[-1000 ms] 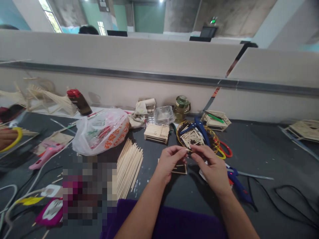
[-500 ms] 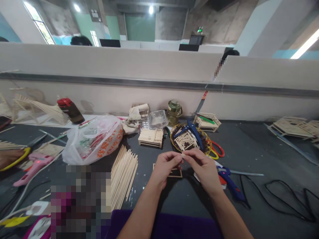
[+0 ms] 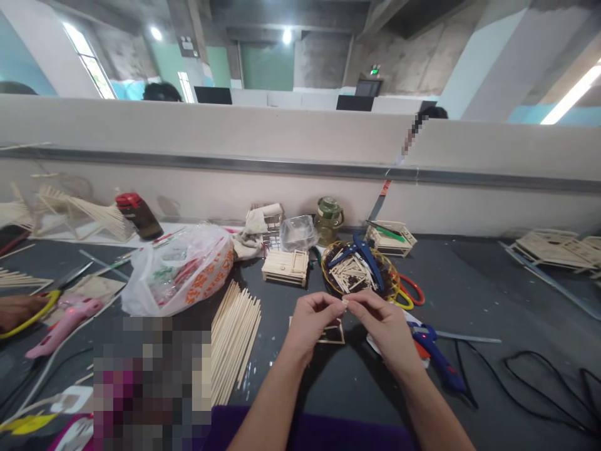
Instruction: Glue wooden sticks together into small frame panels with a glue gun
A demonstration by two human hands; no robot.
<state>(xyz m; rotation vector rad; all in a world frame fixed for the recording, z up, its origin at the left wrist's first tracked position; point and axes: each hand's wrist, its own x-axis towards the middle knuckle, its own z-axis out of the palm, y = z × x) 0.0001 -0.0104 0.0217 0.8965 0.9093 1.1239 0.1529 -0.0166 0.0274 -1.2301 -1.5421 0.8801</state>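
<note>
My left hand (image 3: 312, 322) and my right hand (image 3: 382, 326) meet above the dark table, fingertips pinched together on a tiny pale wooden piece (image 3: 345, 302). Under them lies a small flat stick frame (image 3: 331, 333). Just beyond stands a round wire basket of short sticks (image 3: 353, 272) with blue cutters (image 3: 364, 249) across it. A blue glue gun (image 3: 434, 351) lies right of my right hand. A bundle of long wooden sticks (image 3: 233, 335) lies left of my left hand.
A small stick crate (image 3: 285, 267), a plastic bag (image 3: 181, 269), a clear cup (image 3: 297, 232) and a glass jar (image 3: 328, 219) stand behind. Another person's hand (image 3: 16, 310) with a yellow loop and a pink glue gun (image 3: 61, 322) are at far left. Black cables (image 3: 539, 382) trail right.
My hands stay pinched together on the small piece. The view has tilted up slightly, so everything on the table sits a little lower than before.
</note>
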